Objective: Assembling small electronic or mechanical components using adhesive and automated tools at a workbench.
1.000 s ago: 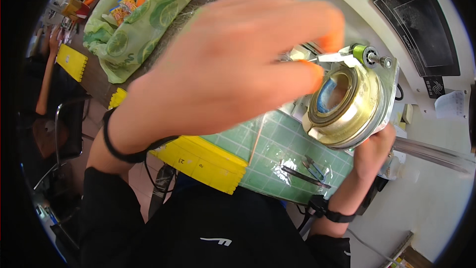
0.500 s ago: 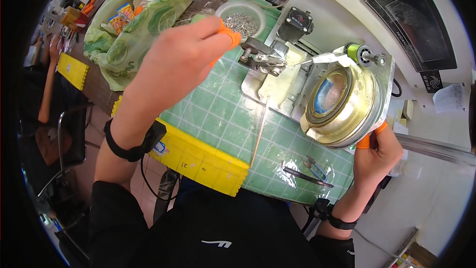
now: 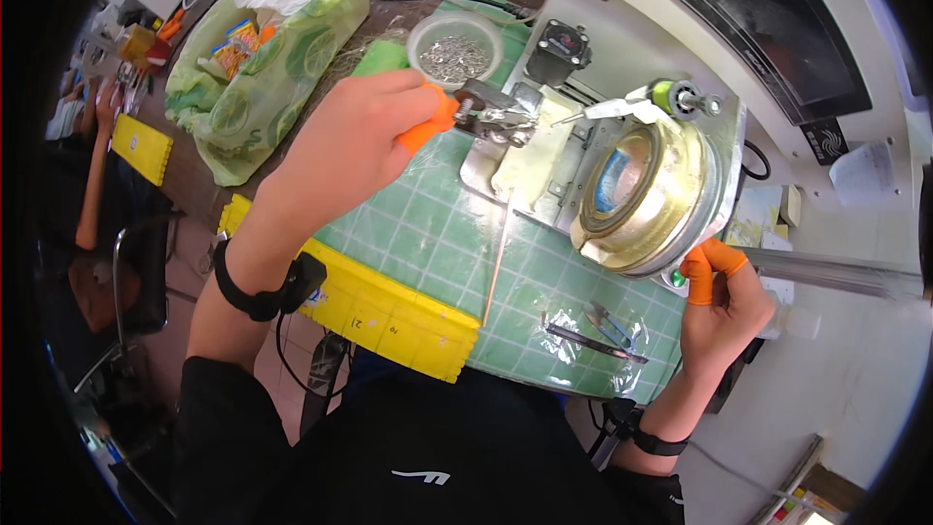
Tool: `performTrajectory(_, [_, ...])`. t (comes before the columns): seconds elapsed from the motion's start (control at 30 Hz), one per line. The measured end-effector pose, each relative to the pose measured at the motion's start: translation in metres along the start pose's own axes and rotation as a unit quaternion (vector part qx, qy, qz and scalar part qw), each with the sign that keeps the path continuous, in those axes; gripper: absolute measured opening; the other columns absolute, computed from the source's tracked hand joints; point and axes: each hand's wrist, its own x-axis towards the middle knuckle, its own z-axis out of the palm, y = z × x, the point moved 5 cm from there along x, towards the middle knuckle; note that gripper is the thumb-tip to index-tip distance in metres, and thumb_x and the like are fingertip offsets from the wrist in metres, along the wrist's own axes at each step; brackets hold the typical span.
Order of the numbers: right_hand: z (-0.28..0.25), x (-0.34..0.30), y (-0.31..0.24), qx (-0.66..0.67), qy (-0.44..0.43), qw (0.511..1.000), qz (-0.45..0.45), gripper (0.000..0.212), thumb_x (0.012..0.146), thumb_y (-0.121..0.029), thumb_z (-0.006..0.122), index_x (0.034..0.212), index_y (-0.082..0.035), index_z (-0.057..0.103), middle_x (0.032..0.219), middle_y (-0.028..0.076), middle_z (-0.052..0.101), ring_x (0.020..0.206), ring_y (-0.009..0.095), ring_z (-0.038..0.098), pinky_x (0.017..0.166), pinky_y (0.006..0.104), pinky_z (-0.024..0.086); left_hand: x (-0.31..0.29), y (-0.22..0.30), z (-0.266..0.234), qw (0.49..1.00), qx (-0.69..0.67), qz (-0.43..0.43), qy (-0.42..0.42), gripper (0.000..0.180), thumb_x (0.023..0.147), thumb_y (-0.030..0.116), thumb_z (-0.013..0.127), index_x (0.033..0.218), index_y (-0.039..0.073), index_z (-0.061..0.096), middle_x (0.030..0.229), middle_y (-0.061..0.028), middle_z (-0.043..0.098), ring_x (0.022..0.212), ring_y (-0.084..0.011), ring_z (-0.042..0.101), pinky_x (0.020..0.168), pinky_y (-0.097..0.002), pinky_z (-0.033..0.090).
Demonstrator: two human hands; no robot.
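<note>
My left hand (image 3: pixel 355 141), in orange finger cots, pinches the near-left end of a metal clamp (image 3: pixel 501 112) on the machine. Beneath the clamp is a cream-coloured pad (image 3: pixel 536 157) on a metal plate; a thin pointed arm (image 3: pixel 593 111) reaches toward it from the right. Beside them sits a round brass-coloured bowl (image 3: pixel 632 194), tilted, with blue inside. My right hand (image 3: pixel 724 311) is closed at the bowl's lower right edge, its orange-covered fingers curled by a small green button (image 3: pixel 677 277). What those fingertips grip, if anything, is hidden.
A clear tub of small metal parts (image 3: pixel 455 56) stands behind my left hand, beside a green plastic-lined bin (image 3: pixel 262 87). Tweezers (image 3: pixel 610 326) and a thin stick (image 3: pixel 498 262) lie on the green mat (image 3: pixel 408 224). A yellow ruler-marked strip (image 3: pixel 389 316) edges the table. Another person's arm (image 3: pixel 92 175) shows far left.
My right fingers have come further into view by the green button. My left fingers have shifted slightly down and left at the clamp. The whole view has shifted a little.
</note>
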Motion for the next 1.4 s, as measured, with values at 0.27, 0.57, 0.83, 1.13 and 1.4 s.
performTrajectory(0.27, [-0.037, 0.001, 0.026, -0.048, -0.011, 0.999, 0.01, 0.017, 0.08, -0.004, 0.084, 0.095, -0.006, 0.078, 0.077, 0.002, 0.069, 0.055, 0.008, 0.04, 0.05, 0.0237, 0.03, 0.008, -0.013, -0.005, 0.988, -0.08, -0.127, -0.028, 0.026, 0.088, -0.004, 0.07, 0.115, -0.002, 0.072, 0.099, -0.0135, 0.074, 0.086, -0.0167, 0.072, 0.077, -0.027, 0.056])
performTrajectory(0.57, [-0.092, -0.015, 0.074, -0.088, 0.037, 0.995, 0.025, 0.016, 0.084, 0.0, 0.078, 0.099, -0.003, 0.076, 0.081, 0.004, 0.064, 0.061, 0.01, 0.049, 0.054, 0.0232, 0.038, 0.012, 0.001, -0.009, 0.981, -0.043, -0.186, -0.018, 0.033, 0.096, -0.001, 0.065, 0.129, 0.004, 0.069, 0.112, -0.0062, 0.074, 0.099, -0.0132, 0.071, 0.092, -0.0263, 0.053])
performTrajectory(0.83, [-0.085, -0.017, 0.087, -0.065, 0.052, 0.996, 0.025, 0.015, 0.086, 0.001, 0.077, 0.1, -0.004, 0.076, 0.079, 0.004, 0.063, 0.058, 0.01, 0.047, 0.053, 0.0231, 0.038, 0.014, 0.001, -0.008, 0.984, -0.048, -0.17, -0.028, 0.032, 0.097, -0.003, 0.063, 0.129, 0.001, 0.067, 0.12, -0.0089, 0.073, 0.108, -0.015, 0.069, 0.1, -0.0295, 0.052])
performTrajectory(1.13, [-0.051, -0.043, 0.077, -0.042, 0.017, 0.995, 0.09, 0.013, 0.089, 0.002, 0.073, 0.102, -0.003, 0.074, 0.091, 0.007, 0.072, 0.072, 0.01, 0.059, 0.062, 0.0245, 0.048, 0.01, 0.005, -0.012, 0.982, -0.062, -0.178, -0.004, 0.026, 0.093, -0.003, 0.069, 0.118, 0.0, 0.073, 0.107, -0.0077, 0.076, 0.097, -0.0153, 0.073, 0.088, -0.0267, 0.056])
performTrajectory(1.4, [-0.108, -0.059, 0.041, -0.008, 0.172, 0.984, 0.033, 0.031, 0.1, -0.008, 0.062, 0.126, 0.009, 0.062, 0.091, 0.021, 0.071, 0.089, 0.02, 0.066, 0.079, 0.0309, 0.051, -0.037, -0.022, -0.053, 0.978, 0.032, -0.186, -0.086, 0.024, 0.091, -0.002, 0.068, 0.115, 0.0, 0.072, 0.107, -0.0127, 0.075, 0.097, -0.0234, 0.072, 0.088, -0.0307, 0.053])
